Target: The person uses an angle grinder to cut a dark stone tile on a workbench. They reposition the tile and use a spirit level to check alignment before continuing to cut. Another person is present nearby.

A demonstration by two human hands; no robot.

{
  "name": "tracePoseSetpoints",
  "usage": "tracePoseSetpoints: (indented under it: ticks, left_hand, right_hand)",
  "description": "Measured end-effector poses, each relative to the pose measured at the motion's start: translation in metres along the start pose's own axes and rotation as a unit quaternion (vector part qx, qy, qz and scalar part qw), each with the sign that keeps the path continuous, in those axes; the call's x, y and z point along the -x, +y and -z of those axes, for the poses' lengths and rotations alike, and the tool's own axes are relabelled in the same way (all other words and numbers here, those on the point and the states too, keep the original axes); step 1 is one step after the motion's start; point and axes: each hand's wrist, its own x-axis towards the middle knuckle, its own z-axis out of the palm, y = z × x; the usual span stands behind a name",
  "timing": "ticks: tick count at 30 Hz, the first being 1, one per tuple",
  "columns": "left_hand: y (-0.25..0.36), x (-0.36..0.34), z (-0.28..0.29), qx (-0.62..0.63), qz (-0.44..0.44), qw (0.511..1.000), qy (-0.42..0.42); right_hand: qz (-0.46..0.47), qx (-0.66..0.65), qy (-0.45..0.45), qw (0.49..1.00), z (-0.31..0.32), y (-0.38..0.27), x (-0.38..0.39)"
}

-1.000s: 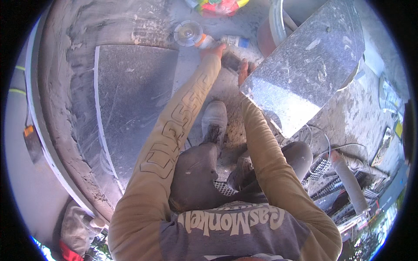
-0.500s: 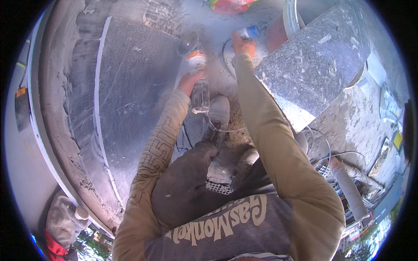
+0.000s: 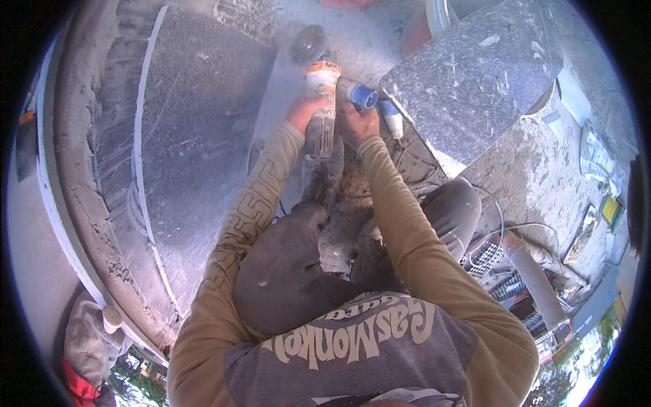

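My left hand [image 3: 308, 112] is closed around the body of an angle grinder [image 3: 321, 102], whose round guard and disc end [image 3: 308, 44] points away from me. The grinder has an orange and white collar and a dusty dark rear. Just to its right, my right hand [image 3: 361, 123] is closed, with a blue and white power plug [image 3: 365, 97] at its fingers, the pin face turned toward me. A second blue and white connector [image 3: 392, 120] is beside the right hand; whether the hand touches it I cannot tell.
A large dark slab [image 3: 203, 115] with a pale edge lies on the left. Another speckled slab [image 3: 475, 74] is on the right, before a reddish bucket [image 3: 417, 34]. Cables [image 3: 498, 203] run by my knee. Someone else [image 3: 91, 339] is at the lower left. Dust hangs about.
My right hand has come back toward me and left, close to the grinder, with the plug. The second connector now shows. The grinder has shifted slightly right and my right knee has come out.
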Motion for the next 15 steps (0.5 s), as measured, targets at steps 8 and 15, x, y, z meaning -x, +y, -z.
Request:
tracePoseSetpoints:
  ticks: [8, 15]
  left_hand:
    - [0.011, 0.005, -0.002, -0.022, 0.031, 0.999, 0.001]
    - [0.024, 0.002, 0.003, -0.110, -0.029, 0.988, 0.105]
  right_hand:
    - [-0.037, 0.273, 0.018, 0.961, 0.014, 0.029, -0.048]
    - [-0.141, 0.287, 0.360, 0.876, -0.040, -0.023, -0.116]
